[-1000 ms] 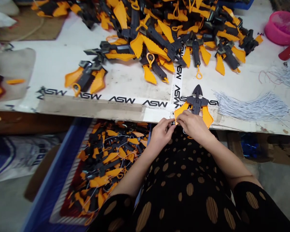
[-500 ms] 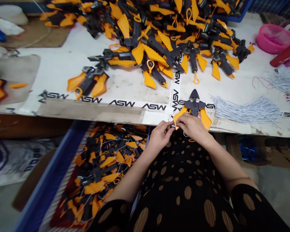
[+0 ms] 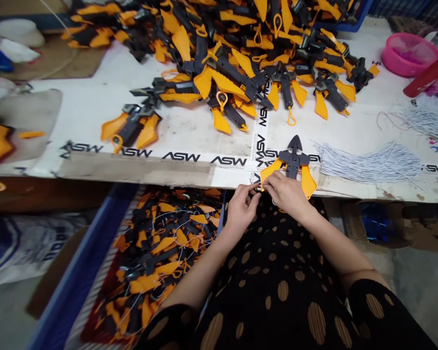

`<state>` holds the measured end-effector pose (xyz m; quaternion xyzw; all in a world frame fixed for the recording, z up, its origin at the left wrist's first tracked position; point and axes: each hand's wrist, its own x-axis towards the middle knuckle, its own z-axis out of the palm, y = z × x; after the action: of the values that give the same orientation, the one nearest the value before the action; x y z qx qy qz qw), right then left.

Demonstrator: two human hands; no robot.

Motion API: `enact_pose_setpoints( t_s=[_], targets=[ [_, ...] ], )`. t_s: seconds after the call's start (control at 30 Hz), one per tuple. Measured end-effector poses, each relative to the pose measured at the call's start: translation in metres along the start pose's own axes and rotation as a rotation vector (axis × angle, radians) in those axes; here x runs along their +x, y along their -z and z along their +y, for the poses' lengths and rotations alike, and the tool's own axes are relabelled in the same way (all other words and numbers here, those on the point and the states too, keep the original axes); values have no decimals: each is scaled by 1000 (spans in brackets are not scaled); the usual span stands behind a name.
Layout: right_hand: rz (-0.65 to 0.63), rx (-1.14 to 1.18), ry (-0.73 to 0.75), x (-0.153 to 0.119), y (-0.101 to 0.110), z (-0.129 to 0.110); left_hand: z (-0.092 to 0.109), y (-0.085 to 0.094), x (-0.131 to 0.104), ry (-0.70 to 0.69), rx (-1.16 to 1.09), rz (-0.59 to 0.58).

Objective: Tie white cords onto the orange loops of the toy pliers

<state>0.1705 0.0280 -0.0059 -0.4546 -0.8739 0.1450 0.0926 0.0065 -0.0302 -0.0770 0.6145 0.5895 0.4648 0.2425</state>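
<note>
A winged toy (image 3: 295,156) with a dark pointed body and orange wings lies at the front edge of the table, its tip facing away from me. My right hand (image 3: 286,194) lies across the toy's lower end, its fingers pinched at the lower edge of the left orange wing (image 3: 270,170). Just left of it, my left hand (image 3: 243,206) has thumb and forefinger closed on a small dark piece at the wing's tip, too small to name. Part of the toy's handle is hidden beneath my right hand.
Many similar toys (image 3: 237,73) are heaped across the back of the table (image 3: 87,92). White strings (image 3: 372,163) lie in a bundle on the right, near a pink basket (image 3: 409,56) and a red cylinder (image 3: 428,73). Below the table, a blue-sided crate (image 3: 76,272) holds more toys.
The camera view has shifted slightly. Both hands stay close together at the wing's tip, with small finger movements, and the toy's right wing shows a little lower.
</note>
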Motion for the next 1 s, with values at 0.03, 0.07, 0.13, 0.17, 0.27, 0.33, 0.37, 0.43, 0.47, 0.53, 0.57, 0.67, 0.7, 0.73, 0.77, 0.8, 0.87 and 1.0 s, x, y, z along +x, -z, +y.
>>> enact_pose_setpoints(
  t_s=[0.03, 0.07, 0.13, 0.17, 0.27, 0.33, 0.37, 0.43, 0.47, 0.53, 0.57, 0.67, 0.7, 0.73, 0.77, 0.8, 0.87, 1.0],
  targets=[
    [0, 4, -2, 0, 1, 1, 1, 0, 1, 7, 5, 3],
    [-5, 7, 1, 0, 3, 3, 1, -1, 1, 12, 9, 1],
    [-19, 18, 16, 0, 5, 5, 2, -2, 3, 16, 11, -21],
    [-22, 26, 20, 0, 5, 6, 2, -2, 4, 16, 13, -38],
    [-9, 36, 9, -1, 3, 7, 4, -4, 8, 20, 42, -73],
    [10, 37, -15, 0, -1, 7, 6, -4, 11, 34, 84, -74],
    [18, 44, -22, 0, -3, 7, 7, -4, 13, 42, 104, -73],
    [31, 84, -19, 1, -5, 8, 9, -4, 15, 56, 136, -75],
    [40, 118, -10, 1, -6, 10, 9, -4, 16, 60, 144, -78],
    [60, 205, 12, 1, -6, 13, 9, -3, 16, 55, 144, -85],
    [70, 246, 16, 0, -5, 15, 9, -3, 16, 46, 135, -87],
    [82, 311, 7, -3, -2, 23, 10, -3, 16, -14, 109, -83],
    [87, 315, 16, -4, 0, 25, 10, -3, 16, -35, 108, -81],
    [100, 306, 43, -5, 1, 28, 10, -4, 15, -51, 111, -79],
    [119, 280, 86, -6, 3, 30, 11, -4, 15, -60, 115, -79],
    [142, 237, 137, -7, 4, 32, 11, -5, 15, -61, 119, -80],
    [180, 123, 227, -7, 5, 35, 13, -8, 15, -61, 121, -98],
    [129, -3, 301, -7, 3, 36, 16, -1, 16, -121, 108, -172]
  ],
)
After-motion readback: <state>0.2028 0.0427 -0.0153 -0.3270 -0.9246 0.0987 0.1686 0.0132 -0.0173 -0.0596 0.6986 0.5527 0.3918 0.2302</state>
